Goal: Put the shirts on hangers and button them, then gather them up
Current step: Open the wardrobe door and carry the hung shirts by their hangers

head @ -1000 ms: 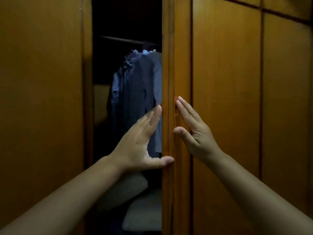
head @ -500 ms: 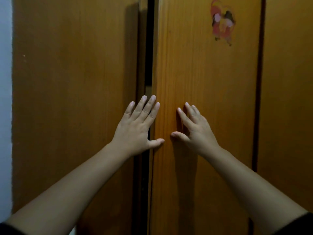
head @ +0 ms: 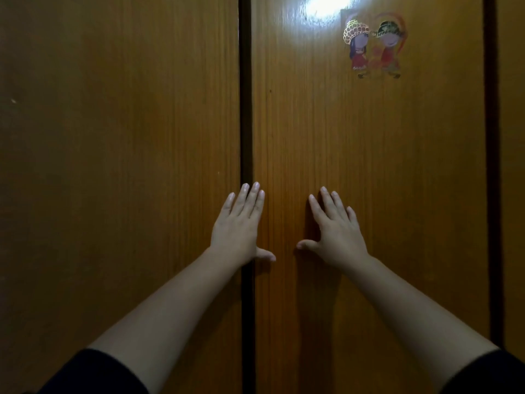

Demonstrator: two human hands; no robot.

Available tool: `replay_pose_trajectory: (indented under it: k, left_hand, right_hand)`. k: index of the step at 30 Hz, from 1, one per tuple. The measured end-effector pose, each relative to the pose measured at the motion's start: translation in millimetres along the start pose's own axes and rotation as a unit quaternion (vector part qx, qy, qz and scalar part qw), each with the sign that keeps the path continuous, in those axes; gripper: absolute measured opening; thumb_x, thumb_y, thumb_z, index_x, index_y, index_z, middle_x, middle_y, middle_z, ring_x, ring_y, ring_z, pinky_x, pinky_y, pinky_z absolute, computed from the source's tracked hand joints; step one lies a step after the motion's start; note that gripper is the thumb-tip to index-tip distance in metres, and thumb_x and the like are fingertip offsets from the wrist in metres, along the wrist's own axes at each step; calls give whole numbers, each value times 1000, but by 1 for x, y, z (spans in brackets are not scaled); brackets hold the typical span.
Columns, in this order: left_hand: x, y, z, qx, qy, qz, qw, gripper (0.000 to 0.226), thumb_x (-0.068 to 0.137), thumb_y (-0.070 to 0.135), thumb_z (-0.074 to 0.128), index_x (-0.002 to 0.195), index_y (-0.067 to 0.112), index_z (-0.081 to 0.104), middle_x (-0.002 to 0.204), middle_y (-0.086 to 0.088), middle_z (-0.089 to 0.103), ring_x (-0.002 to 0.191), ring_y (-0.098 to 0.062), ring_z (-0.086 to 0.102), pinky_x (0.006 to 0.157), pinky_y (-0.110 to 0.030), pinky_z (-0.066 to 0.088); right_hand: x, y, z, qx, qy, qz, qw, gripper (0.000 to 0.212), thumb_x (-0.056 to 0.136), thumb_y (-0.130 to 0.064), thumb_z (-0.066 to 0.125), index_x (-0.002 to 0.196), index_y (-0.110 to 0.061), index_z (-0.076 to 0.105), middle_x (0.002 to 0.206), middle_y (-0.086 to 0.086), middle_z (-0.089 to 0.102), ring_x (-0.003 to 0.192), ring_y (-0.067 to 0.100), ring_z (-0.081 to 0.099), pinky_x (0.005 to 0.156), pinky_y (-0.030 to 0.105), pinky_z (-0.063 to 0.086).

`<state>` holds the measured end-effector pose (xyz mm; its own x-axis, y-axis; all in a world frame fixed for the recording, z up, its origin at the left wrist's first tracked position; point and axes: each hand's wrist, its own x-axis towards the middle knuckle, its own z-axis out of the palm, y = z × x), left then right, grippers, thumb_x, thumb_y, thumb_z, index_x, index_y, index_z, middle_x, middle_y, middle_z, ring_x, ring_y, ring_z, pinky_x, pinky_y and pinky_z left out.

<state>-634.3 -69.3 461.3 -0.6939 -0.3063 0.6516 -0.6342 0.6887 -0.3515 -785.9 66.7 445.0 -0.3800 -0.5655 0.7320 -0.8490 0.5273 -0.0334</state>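
Both of your hands lie flat against the wooden wardrobe doors, which suggests you are pressing them to, not gripping anything. Your left hand [head: 238,223] straddles the dark seam [head: 246,123] between the two panels: its fingers [head: 247,199] are straight and held close together, the thumb reaching across onto the right door [head: 369,166]. That placement makes sense if you want to feel both edges come flush at the join. Your right hand [head: 336,231] rests wholly on the right door, its fingers straight and slightly spread, thumb out to the side, palm toward the wood; a spread hand shares the push over more of the panel. Neither hand holds anything.

The left door [head: 113,166] and the right one meet along the seam with only a thin dark line between them, so they look closed or very nearly so. A cartoon sticker [head: 373,45] of two figures sits high on the right door, beside a bright glare of light.

No shirts or hangers are in view; from here you cannot tell where they are. Judging by the task, the hanging and buttoning cannot be checked from this view.
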Motion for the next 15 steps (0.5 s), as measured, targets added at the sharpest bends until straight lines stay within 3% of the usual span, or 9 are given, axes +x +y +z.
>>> replay_pose_trajectory:
  k: [9,15]
  left_hand:
    - [20,-4,39,-29,-14,-17,999,139,63,86,52,140,9,-36,147,-10,-43,136,-25,-38,117,-43,-15]
    - [28,-6,43,-9,-21,-18,1000,139,61,89,46,137,9,-39,145,-10,-45,135,-26,-39,115,-45,-18]
  right_hand:
    - [11,13,27,-15,-17,5,1000,116,74,-67,60,137,-29,-30,145,-4,-39,134,15,-35,113,43,-12]
    - [16,14,31,-3,-16,0,1000,115,74,-66,60,136,-29,-30,142,-6,-41,133,14,-36,113,43,-13]
